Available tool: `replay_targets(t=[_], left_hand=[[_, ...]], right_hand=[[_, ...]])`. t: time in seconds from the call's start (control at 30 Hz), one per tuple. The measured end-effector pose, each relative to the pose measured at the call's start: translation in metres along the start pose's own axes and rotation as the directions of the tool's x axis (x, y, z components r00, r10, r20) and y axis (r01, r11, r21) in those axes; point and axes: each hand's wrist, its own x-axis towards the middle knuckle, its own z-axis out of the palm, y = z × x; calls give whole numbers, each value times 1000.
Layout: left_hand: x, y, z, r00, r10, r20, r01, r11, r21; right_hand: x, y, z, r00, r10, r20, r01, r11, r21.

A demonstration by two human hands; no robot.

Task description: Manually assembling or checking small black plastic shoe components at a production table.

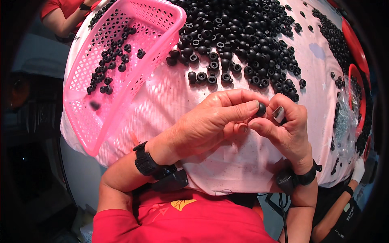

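In front of my chest, my left hand [219, 117] pinches a small round black knob [261, 108] between thumb and fingers. Right beside it, my right hand [289, 125] is closed, its thumb reaching toward the knob. A small grey and whitish piece [278, 114] shows at its curled forefinger; I cannot make out what it is. Beyond my hands spreads a heap of similar black knobs [243, 44], several with hollow ends facing up. To the left, a pink perforated basket [121, 109] holds more black knobs [107, 67]. One dark piece [95, 105] in it is blurred.
A pale cloth [227, 174] covers the table. Red trays [356, 97], clear plastic bags [344, 121] and more black parts [332, 36] lie along the right side. Another person's arm [65, 18] is at the far left; a gloved hand [358, 170] is at the right edge.
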Motion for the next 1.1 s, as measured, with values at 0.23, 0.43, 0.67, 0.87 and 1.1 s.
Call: replay_targets(t=[0.23,0.43,0.67,0.87,1.1], left_hand=[[0,-3,-3,1000,19,8,-19,1000,14],[0,-2,-3,999,10,33,-11,999,36],[0,-3,-3,1000,17,25,-19,998,58],[0,-4,-3,1000,21,7,-21,998,64],[1,-5,-6,999,42,-13,-41,996,74]], right_hand=[[0,2,2,998,-64,-18,60,983,-174],[-1,1,2,995,-90,-34,80,970,-229],[-1,-1,2,995,-91,-37,79,964,-255],[-1,0,2,993,-112,-48,93,953,-289],[-2,-1,3,996,-77,-37,65,967,-247]])
